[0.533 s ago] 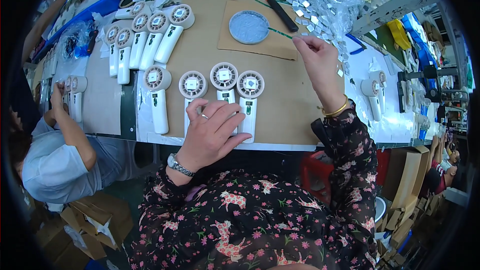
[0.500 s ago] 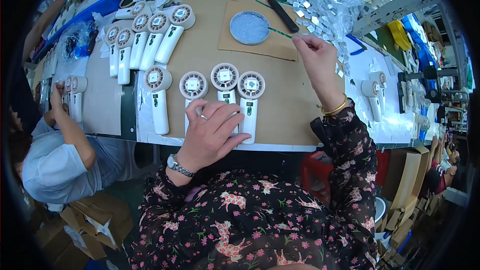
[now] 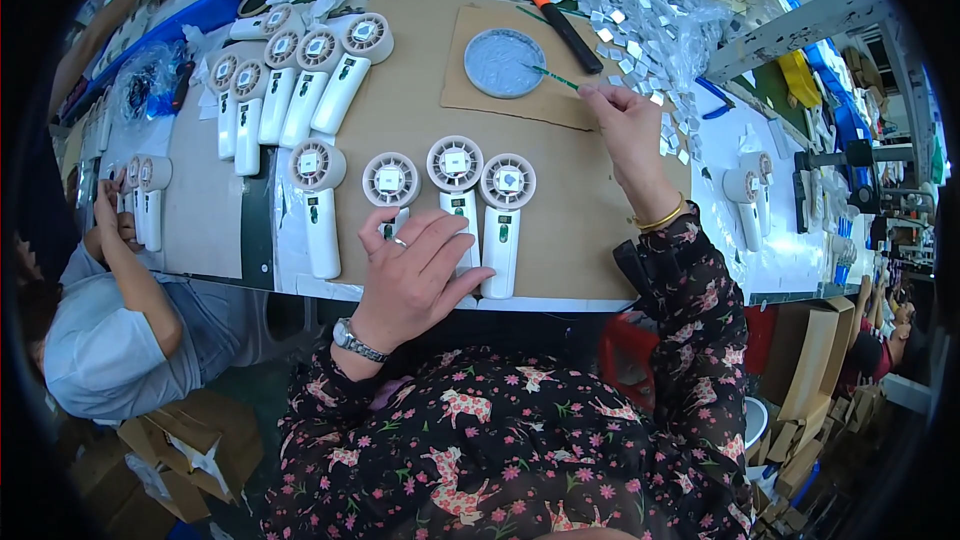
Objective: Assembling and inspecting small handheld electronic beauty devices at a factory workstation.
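Right fingers pinching green stick, axis slanting toward far-left worktop corner; left fingers half-spread, covering fan handles, grip unclear.

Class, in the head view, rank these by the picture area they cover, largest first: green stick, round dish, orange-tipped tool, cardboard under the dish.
1. Cardboard, even partly covered
2. Dish
3. Tool, long but narrow
4. Stick, visible part only

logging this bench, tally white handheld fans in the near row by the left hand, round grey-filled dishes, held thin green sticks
White handheld fans in near row: 4
Round grey-filled dish: 1
Held thin green stick: 1
Total: 6
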